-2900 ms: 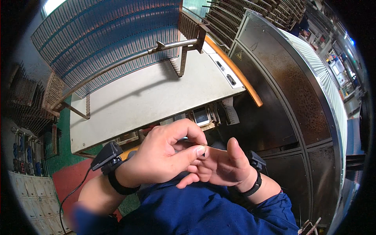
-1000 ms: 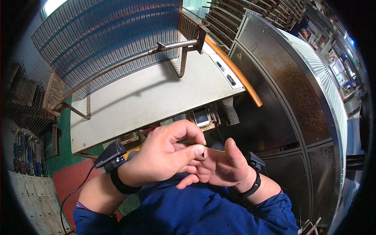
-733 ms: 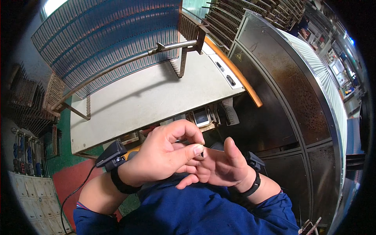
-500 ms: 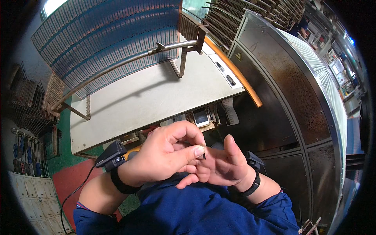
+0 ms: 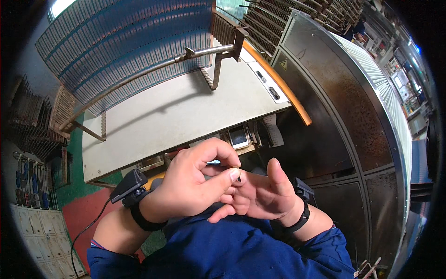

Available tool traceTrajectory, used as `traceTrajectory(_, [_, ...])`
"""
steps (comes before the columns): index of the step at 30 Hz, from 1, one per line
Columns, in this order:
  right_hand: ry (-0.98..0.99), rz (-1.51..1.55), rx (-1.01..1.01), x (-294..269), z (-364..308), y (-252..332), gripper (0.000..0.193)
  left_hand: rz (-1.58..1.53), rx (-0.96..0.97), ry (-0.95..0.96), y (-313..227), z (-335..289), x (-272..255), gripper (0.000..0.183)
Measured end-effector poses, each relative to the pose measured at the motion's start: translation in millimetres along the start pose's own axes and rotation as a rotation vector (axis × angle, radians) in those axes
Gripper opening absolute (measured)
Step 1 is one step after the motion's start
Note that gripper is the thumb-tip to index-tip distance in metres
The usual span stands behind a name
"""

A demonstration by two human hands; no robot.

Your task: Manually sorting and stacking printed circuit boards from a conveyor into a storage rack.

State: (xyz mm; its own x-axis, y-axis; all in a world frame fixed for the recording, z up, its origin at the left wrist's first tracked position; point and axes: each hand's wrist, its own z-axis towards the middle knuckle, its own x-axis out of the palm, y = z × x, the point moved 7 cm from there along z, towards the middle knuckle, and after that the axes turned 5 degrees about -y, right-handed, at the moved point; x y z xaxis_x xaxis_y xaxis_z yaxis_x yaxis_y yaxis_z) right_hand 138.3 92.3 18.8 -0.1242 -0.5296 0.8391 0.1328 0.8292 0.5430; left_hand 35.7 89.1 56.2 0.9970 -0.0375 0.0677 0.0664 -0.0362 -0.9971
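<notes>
My left hand (image 5: 190, 183) comes across my body with thumb and forefinger pinched together. A small dark piece (image 5: 239, 178) shows at those fingertips, too small to name. My right hand (image 5: 265, 195) lies palm up just beside it, thumb raised and fingers stretched out beneath the left fingertips. Part of the right fingers is hidden behind the left hand. Both hands are in front of my blue clothing, short of the white table (image 5: 181, 114). On that table a metal rack (image 5: 153, 86) holds a large blue panel with coppery strips (image 5: 134, 46) upright.
An orange bar (image 5: 278, 88) runs along the table's right edge, beside small black objects (image 5: 274, 93). Under the tabletop sits a white-framed device (image 5: 239, 138). A stained metal cabinet (image 5: 344, 102) stands at the right. More racks (image 5: 32, 111) and lockers (image 5: 39, 232) are at the left.
The left hand has risen slightly, with its pinch a little higher over the right fingers. My right hand has hardly moved. The table and rack look the same.
</notes>
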Motion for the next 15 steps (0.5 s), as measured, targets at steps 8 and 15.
traceTrajectory(8, [0.000, -0.007, -0.007, -2.0, -0.1, -0.4, 0.101, -0.015, 0.106, -0.054, -2.4, 1.8, -1.6, 0.010])
traceTrajectory(15, [-0.004, 0.000, -0.018, -1.7, 0.1, 0.0, 0.101, 0.030, 0.050, 0.023, -3.2, 1.1, -1.3, 0.011])
